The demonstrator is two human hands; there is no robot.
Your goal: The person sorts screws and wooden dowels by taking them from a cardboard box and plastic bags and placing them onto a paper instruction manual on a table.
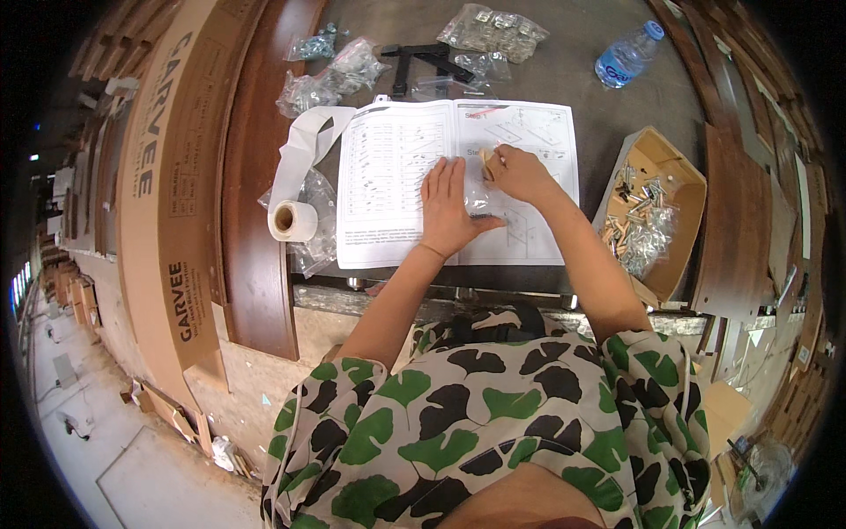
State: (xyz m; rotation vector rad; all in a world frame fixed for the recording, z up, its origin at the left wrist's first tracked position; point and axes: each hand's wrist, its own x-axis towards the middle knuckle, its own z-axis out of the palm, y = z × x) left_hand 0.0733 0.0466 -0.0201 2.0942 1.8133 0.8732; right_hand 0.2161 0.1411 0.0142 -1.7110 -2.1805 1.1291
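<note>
An open instruction booklet [392,238] with printed diagrams lies flat on the dark table surface. My left hand [448,210] lies across its middle fold, fingers stretched out and thumb pointing right. Between my hands is a small clear plastic bag [477,196], with something dark at its lower end near my left thumb. My right hand [518,173] is closed in a pinch over the right page. A small tan piece [486,162] shows at its fingertips, by the bag's upper end; its exact kind is too small to make out.
On the right stands an open cardboard box [686,238] of screws and small hardware. A label roll [293,220] sits left of the booklet. Beyond it are hardware bags [492,33], black brackets [421,63] and a water bottle [629,55]. Brown boards [264,159] flank the left side.
</note>
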